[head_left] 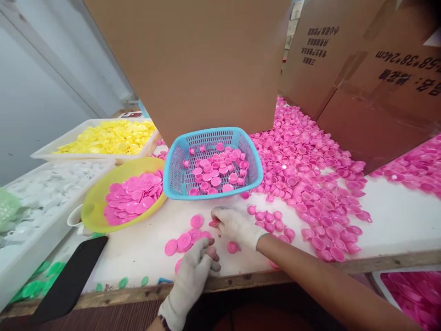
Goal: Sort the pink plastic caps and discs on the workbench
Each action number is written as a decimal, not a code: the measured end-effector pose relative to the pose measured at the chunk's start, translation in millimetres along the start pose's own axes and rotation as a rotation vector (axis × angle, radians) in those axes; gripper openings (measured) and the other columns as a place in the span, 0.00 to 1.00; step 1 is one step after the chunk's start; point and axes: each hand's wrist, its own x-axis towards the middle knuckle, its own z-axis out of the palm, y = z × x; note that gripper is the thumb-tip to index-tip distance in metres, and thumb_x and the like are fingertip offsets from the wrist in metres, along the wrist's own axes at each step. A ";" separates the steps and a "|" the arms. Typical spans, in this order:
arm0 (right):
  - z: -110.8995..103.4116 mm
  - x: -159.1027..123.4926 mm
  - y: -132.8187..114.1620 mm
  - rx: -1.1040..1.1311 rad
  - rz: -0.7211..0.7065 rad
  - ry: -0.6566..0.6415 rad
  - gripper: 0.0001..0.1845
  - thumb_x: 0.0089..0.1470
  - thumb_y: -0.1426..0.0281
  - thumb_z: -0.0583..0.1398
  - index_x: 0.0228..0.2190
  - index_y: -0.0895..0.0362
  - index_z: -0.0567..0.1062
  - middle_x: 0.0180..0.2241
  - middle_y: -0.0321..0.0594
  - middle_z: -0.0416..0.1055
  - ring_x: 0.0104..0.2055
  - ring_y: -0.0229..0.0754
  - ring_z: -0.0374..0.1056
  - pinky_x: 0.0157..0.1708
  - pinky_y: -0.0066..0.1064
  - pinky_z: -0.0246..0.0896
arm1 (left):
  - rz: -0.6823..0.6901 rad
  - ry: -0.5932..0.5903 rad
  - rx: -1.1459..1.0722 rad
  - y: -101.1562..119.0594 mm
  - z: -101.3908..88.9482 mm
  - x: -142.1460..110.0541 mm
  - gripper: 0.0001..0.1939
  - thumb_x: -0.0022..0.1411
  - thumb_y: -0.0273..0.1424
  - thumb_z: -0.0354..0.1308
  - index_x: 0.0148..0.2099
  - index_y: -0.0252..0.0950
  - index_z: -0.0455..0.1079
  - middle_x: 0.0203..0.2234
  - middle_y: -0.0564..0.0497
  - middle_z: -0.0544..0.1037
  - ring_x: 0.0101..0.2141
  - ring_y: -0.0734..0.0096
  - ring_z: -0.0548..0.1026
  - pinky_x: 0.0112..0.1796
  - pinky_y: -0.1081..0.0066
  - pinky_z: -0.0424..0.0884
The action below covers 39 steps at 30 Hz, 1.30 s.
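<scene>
My right hand (237, 226), in a white glove with bare fingertips, is closed in a pinch on a small pink plastic piece (214, 224) in front of the blue basket. Fingers mostly hide that piece. Nearer the table's front edge, my left hand (195, 269), gloved the same way, has its fingers loosely bent and a little apart, with nothing visible between them. Beside it lie several flat pink discs (184, 241). A pink cup-shaped piece (233, 247) rests just below my right hand. The blue basket (211, 196) holds many pink cup-like pieces with round lids.
Left of the basket stands a yellow bowl (90, 209) of pink discs. Trays of yellow pieces (110, 138) and white pieces (51, 184) lie beyond. A black phone-like slab (70, 276) overhangs the front edge. Pink cups (303, 156) heap at right, near cardboard boxes (365, 105).
</scene>
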 end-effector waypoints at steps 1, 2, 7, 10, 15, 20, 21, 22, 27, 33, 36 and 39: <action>-3.5 -7.5 -0.3 -0.009 -0.014 -0.014 0.04 0.53 0.79 0.56 0.29 0.59 0.69 0.29 0.36 0.66 0.30 0.36 0.62 0.32 0.29 0.58 | -0.057 -0.007 -0.146 3.9 -0.9 1.3 0.21 0.60 0.43 0.48 0.49 0.34 0.61 0.27 0.50 0.72 0.25 0.69 0.74 0.27 0.67 0.73; -7.4 -16.0 -1.3 -0.019 -0.038 -0.036 0.06 0.52 0.81 0.55 0.29 0.59 0.69 0.29 0.36 0.66 0.30 0.36 0.61 0.31 0.28 0.58 | -0.092 -0.020 -0.270 7.8 -1.4 2.6 0.22 0.59 0.45 0.50 0.48 0.34 0.61 0.27 0.50 0.72 0.25 0.70 0.73 0.26 0.69 0.72; -24.7 -60.9 -10.9 0.085 -0.213 -0.160 0.10 0.51 0.82 0.54 0.34 0.57 0.70 0.33 0.36 0.66 0.33 0.35 0.63 0.33 0.26 0.58 | -0.094 -0.189 -0.478 15.5 3.9 11.4 0.18 0.51 0.36 0.62 0.41 0.33 0.62 0.24 0.54 0.71 0.22 0.80 0.69 0.25 0.78 0.68; -30.2 -78.4 -15.4 0.104 -0.022 -0.073 0.13 0.51 0.83 0.51 0.34 0.57 0.69 0.35 0.38 0.67 0.37 0.37 0.64 0.38 0.27 0.58 | -0.044 -0.171 -0.332 9.6 13.2 18.2 0.16 0.54 0.34 0.59 0.42 0.33 0.61 0.20 0.56 0.71 0.20 0.78 0.69 0.23 0.77 0.66; -25.8 -82.1 -15.7 0.084 0.333 -0.109 0.10 0.50 0.80 0.50 0.30 0.58 0.69 0.28 0.38 0.69 0.32 0.37 0.65 0.33 0.27 0.57 | 0.048 -0.122 -0.081 -0.2 25.1 28.7 0.09 0.57 0.32 0.52 0.40 0.35 0.60 0.19 0.56 0.71 0.19 0.77 0.69 0.21 0.77 0.65; -12.3 -74.5 -4.6 0.374 0.539 -0.242 0.08 0.55 0.71 0.49 0.30 0.57 0.66 0.24 0.32 0.64 0.18 0.31 0.63 0.17 0.22 0.50 | -0.061 -0.239 -0.053 -0.4 25.0 33.6 0.10 0.56 0.36 0.53 0.37 0.36 0.61 0.20 0.55 0.71 0.19 0.75 0.70 0.20 0.75 0.66; -10.9 -73.9 -2.3 0.409 0.569 -0.264 0.08 0.56 0.70 0.48 0.31 0.56 0.66 0.24 0.32 0.64 0.17 0.31 0.63 0.16 0.21 0.49 | -0.084 -0.261 -0.062 0.3 24.7 34.0 0.10 0.56 0.37 0.53 0.37 0.35 0.61 0.19 0.55 0.71 0.19 0.74 0.70 0.20 0.75 0.67; -10.3 -73.6 -0.3 0.409 0.576 -0.270 0.08 0.55 0.70 0.48 0.31 0.56 0.67 0.24 0.33 0.65 0.18 0.32 0.64 0.16 0.22 0.49 | -0.098 -0.280 -0.065 1.1 24.5 34.2 0.10 0.56 0.37 0.53 0.36 0.35 0.61 0.19 0.55 0.71 0.19 0.75 0.70 0.21 0.76 0.66; -11.9 -72.8 5.9 0.259 0.449 -0.207 0.07 0.51 0.74 0.52 0.32 0.56 0.69 0.27 0.35 0.69 0.31 0.36 0.66 0.28 0.24 0.53 | -0.109 -0.282 -0.004 7.1 25.2 33.5 0.08 0.57 0.37 0.51 0.33 0.37 0.61 0.17 0.57 0.68 0.17 0.77 0.67 0.19 0.77 0.62; -13.0 -73.1 3.8 0.260 0.466 -0.221 0.05 0.52 0.72 0.52 0.31 0.56 0.68 0.29 0.36 0.70 0.32 0.37 0.65 0.29 0.25 0.51 | -0.007 -0.325 0.075 15.4 21.0 28.0 0.03 0.54 0.30 0.52 0.34 0.38 0.62 0.20 0.56 0.70 0.21 0.75 0.68 0.22 0.76 0.62; -13.4 -72.8 1.8 0.243 0.447 -0.211 0.04 0.53 0.73 0.52 0.31 0.55 0.67 0.25 0.34 0.68 0.29 0.36 0.64 0.27 0.25 0.49 | 0.044 -0.297 0.164 16.8 22.6 29.7 0.04 0.51 0.28 0.53 0.32 0.39 0.61 0.19 0.57 0.69 0.20 0.76 0.68 0.21 0.77 0.60; -12.5 -72.1 1.4 0.246 0.451 -0.210 0.05 0.54 0.74 0.51 0.32 0.55 0.66 0.24 0.33 0.66 0.27 0.35 0.63 0.25 0.24 0.49 | 0.012 -0.275 0.195 17.3 24.8 32.8 0.04 0.52 0.29 0.52 0.32 0.39 0.58 0.16 0.60 0.65 0.16 0.76 0.66 0.18 0.78 0.58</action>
